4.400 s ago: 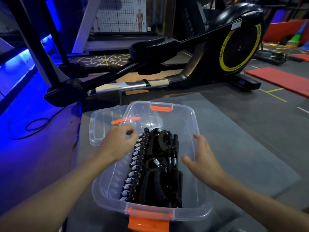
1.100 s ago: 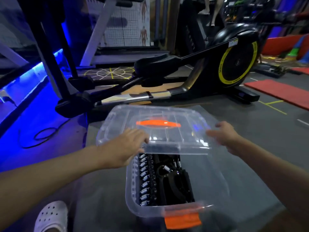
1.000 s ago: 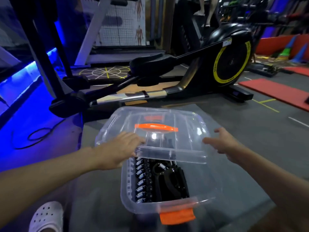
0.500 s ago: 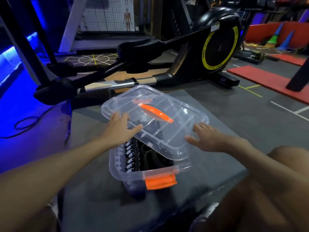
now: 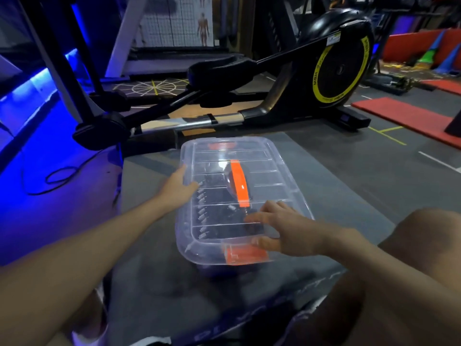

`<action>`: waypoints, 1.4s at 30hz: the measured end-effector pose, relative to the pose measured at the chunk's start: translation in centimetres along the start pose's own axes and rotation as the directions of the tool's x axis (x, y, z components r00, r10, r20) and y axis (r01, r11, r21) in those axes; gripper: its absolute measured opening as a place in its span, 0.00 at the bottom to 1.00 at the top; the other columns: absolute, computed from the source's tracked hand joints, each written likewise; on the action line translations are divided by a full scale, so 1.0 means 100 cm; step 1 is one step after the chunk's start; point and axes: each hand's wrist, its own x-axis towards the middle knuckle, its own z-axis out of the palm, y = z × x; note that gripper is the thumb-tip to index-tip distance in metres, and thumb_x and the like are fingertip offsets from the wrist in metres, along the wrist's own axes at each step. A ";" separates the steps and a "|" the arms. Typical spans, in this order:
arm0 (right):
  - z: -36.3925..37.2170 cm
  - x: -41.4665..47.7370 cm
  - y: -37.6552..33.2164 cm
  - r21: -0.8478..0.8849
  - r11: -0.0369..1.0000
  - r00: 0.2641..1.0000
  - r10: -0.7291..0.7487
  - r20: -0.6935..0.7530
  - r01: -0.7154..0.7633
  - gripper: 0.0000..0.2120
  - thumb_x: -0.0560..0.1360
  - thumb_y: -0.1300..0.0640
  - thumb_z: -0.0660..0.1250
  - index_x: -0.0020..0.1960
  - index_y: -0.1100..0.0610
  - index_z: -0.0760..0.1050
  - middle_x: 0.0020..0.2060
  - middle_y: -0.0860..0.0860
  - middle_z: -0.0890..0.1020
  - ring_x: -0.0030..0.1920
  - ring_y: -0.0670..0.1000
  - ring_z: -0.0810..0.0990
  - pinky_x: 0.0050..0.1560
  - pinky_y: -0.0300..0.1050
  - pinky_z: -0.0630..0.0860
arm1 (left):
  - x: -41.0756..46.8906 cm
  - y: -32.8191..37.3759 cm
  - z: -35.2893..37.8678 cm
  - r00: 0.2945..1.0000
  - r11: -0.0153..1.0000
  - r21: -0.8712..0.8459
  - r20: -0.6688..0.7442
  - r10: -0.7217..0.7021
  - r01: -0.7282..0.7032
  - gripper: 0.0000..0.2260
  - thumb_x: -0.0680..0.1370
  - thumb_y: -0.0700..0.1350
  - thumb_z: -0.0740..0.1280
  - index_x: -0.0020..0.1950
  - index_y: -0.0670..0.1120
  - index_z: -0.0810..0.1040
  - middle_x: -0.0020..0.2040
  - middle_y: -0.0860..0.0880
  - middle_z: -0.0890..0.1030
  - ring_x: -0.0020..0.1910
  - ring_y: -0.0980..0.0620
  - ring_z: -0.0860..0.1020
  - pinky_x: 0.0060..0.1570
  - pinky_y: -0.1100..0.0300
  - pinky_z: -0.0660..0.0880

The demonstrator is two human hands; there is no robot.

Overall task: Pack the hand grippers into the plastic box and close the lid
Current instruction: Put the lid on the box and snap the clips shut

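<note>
The clear plastic box (image 5: 189, 242) stands on a grey mat in front of me with its clear lid (image 5: 269, 166) lying flat on top. An orange handle (image 5: 239, 183) runs along the lid's middle. Several black hand grippers (image 5: 214, 216) with silver springs show through the plastic inside. My left hand (image 5: 178, 187) rests flat against the lid's left edge. My right hand (image 5: 287, 228) lies with straight fingers on the lid's near right part, thumb at the front rim above the orange latch (image 5: 245, 254).
A black elliptical trainer (image 5: 331, 71) with a yellow-ringed wheel stands right behind the box. A black cable (image 5: 57, 178) loops on the blue-lit floor at left. Red mats (image 5: 404, 118) lie at right. My bare knee (image 5: 424, 236) is at lower right.
The lid was carried over the open box, turned from crosswise to lengthwise, and now lies flat on it. Both hands shifted from the lid's edges onto its left side and near end.
</note>
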 end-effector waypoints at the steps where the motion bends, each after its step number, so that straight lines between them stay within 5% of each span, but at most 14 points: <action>1: 0.004 0.001 0.003 -0.023 1.000 0.999 -0.002 -0.045 0.001 0.28 0.74 0.35 0.60 0.72 0.41 0.64 0.59 0.47 0.68 0.63 0.51 0.66 0.68 0.51 0.64 | 0.001 0.002 0.001 1.000 1.000 -0.023 0.003 0.003 -0.003 0.26 0.78 0.41 0.64 0.76 0.47 0.64 0.64 0.48 0.76 0.60 0.46 0.77 0.62 0.50 0.74; 4: 0.009 0.005 0.003 0.041 0.999 0.994 -0.006 -0.114 0.011 0.31 0.73 0.33 0.58 0.71 0.46 0.67 0.62 0.46 0.69 0.64 0.50 0.69 0.67 0.52 0.66 | 0.008 0.008 0.002 0.999 0.993 -0.117 -0.039 -0.017 0.012 0.21 0.76 0.36 0.60 0.68 0.49 0.71 0.57 0.44 0.81 0.52 0.42 0.80 0.53 0.47 0.79; 8: 0.018 0.007 0.003 0.031 0.998 0.946 0.058 -0.319 -0.051 0.18 0.78 0.43 0.61 0.65 0.49 0.74 0.65 0.47 0.72 0.66 0.49 0.70 0.69 0.55 0.63 | 0.006 0.004 0.007 0.992 0.978 -0.207 -0.108 -0.061 0.038 0.19 0.77 0.35 0.59 0.67 0.48 0.73 0.54 0.45 0.82 0.49 0.44 0.82 0.45 0.52 0.79; 11: 0.036 0.004 0.017 0.232 0.878 0.688 0.473 -0.550 -0.418 0.22 0.77 0.44 0.62 0.69 0.48 0.68 0.70 0.50 0.68 0.72 0.53 0.64 0.70 0.60 0.61 | -0.003 -0.002 0.013 0.987 0.943 -0.330 -0.138 -0.083 0.033 0.18 0.76 0.36 0.63 0.64 0.49 0.75 0.50 0.49 0.83 0.46 0.49 0.82 0.44 0.53 0.79; 14: 0.050 0.012 0.021 0.674 0.680 0.573 0.686 -0.448 -0.288 0.25 0.77 0.48 0.63 0.72 0.52 0.64 0.68 0.54 0.69 0.66 0.55 0.70 0.66 0.53 0.67 | -0.005 -0.006 0.015 0.972 0.924 -0.381 -0.206 -0.117 0.031 0.22 0.73 0.37 0.68 0.65 0.51 0.72 0.52 0.50 0.81 0.49 0.50 0.81 0.48 0.51 0.80; 19: 0.058 0.035 0.019 0.830 0.548 0.301 0.814 -0.498 -0.109 0.18 0.75 0.49 0.61 0.63 0.51 0.73 0.59 0.51 0.76 0.55 0.49 0.74 0.60 0.51 0.72 | -0.005 -0.006 0.021 0.949 0.902 -0.427 -0.253 -0.188 0.065 0.19 0.74 0.39 0.69 0.63 0.52 0.75 0.54 0.45 0.82 0.49 0.47 0.83 0.51 0.47 0.81; 22: 0.047 0.037 0.040 0.842 0.530 0.302 0.822 -0.483 -0.096 0.18 0.73 0.48 0.62 0.60 0.53 0.75 0.53 0.51 0.79 0.54 0.53 0.77 0.58 0.51 0.74 | -0.006 0.005 0.035 0.930 0.885 -0.461 -0.295 -0.219 0.063 0.17 0.73 0.38 0.67 0.59 0.52 0.75 0.54 0.46 0.82 0.47 0.48 0.82 0.49 0.51 0.80; 26: 0.016 0.043 0.095 0.828 0.545 0.402 0.793 -0.458 -0.131 0.16 0.76 0.54 0.65 0.62 0.58 0.75 0.52 0.53 0.80 0.55 0.53 0.77 0.59 0.47 0.72 | -0.007 0.027 0.073 0.865 0.852 -0.517 -0.391 -0.315 0.076 0.15 0.73 0.37 0.66 0.56 0.53 0.75 0.59 0.47 0.77 0.45 0.50 0.79 0.40 0.63 0.73; 29: -0.003 0.050 0.131 0.828 0.536 0.448 0.788 -0.422 -0.163 0.19 0.76 0.53 0.65 0.65 0.59 0.74 0.58 0.56 0.79 0.57 0.51 0.76 0.61 0.47 0.71 | -0.005 0.046 0.101 0.829 0.822 -0.563 -0.419 -0.369 0.081 0.16 0.72 0.39 0.65 0.55 0.56 0.73 0.63 0.44 0.74 0.48 0.45 0.79 0.46 0.58 0.77; 35: -0.015 0.057 0.164 0.915 0.391 0.348 0.875 -0.336 -0.099 0.21 0.76 0.47 0.63 0.63 0.58 0.71 0.54 0.58 0.79 0.53 0.58 0.78 0.60 0.57 0.74 | -0.018 0.081 0.127 0.789 0.809 -0.576 -0.442 -0.427 0.115 0.19 0.76 0.34 0.60 0.66 0.44 0.71 0.67 0.39 0.65 0.48 0.45 0.72 0.49 0.64 0.67; 39: -0.007 0.052 0.157 0.945 0.313 0.373 0.892 -0.257 -0.097 0.24 0.75 0.41 0.58 0.63 0.57 0.68 0.56 0.56 0.76 0.55 0.57 0.76 0.61 0.57 0.73 | -0.014 0.065 0.112 0.880 0.899 -0.397 -0.342 -0.330 0.183 0.19 0.72 0.43 0.63 0.62 0.48 0.68 0.67 0.41 0.62 0.57 0.39 0.73 0.61 0.50 0.70; 42: 0.001 0.040 0.145 0.953 0.266 0.386 0.902 -0.194 -0.142 0.24 0.76 0.39 0.56 0.64 0.56 0.64 0.56 0.55 0.75 0.54 0.57 0.76 0.56 0.57 0.76 | -0.017 0.064 0.095 0.921 0.987 0.021 -0.363 -0.143 0.162 0.24 0.69 0.51 0.64 0.63 0.47 0.67 0.71 0.43 0.61 0.65 0.38 0.69 0.68 0.41 0.62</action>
